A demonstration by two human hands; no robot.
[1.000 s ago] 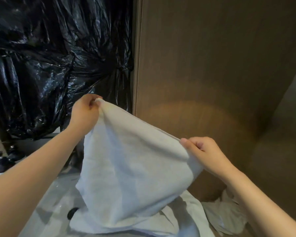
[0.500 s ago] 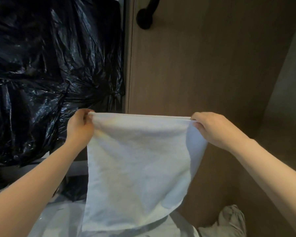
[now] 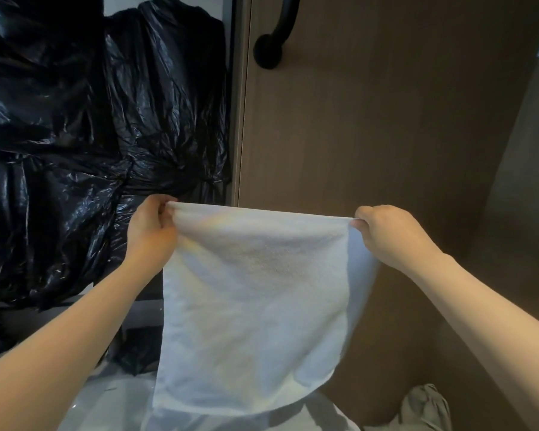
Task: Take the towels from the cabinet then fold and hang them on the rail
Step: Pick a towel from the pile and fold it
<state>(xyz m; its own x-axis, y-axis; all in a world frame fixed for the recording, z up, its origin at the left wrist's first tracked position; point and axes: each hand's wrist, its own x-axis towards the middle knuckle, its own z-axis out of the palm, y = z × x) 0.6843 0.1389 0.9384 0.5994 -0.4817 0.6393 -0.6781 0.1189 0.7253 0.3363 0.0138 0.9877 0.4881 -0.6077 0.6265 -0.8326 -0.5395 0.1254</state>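
Left hand [image 3: 151,233] and right hand [image 3: 389,233] each pinch a top corner of the white towel [image 3: 252,306], hanging before black plastic sheeting [image 3: 75,135] and a brown door [image 3: 371,119] with black handle [image 3: 276,35]

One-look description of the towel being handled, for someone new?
Start at the brown door panel on the right. In front of it a white towel hangs flat, its top corners pinched by the left hand and right hand. Unlike the crumpled grey cloth at the bottom right, it is held up and spread.
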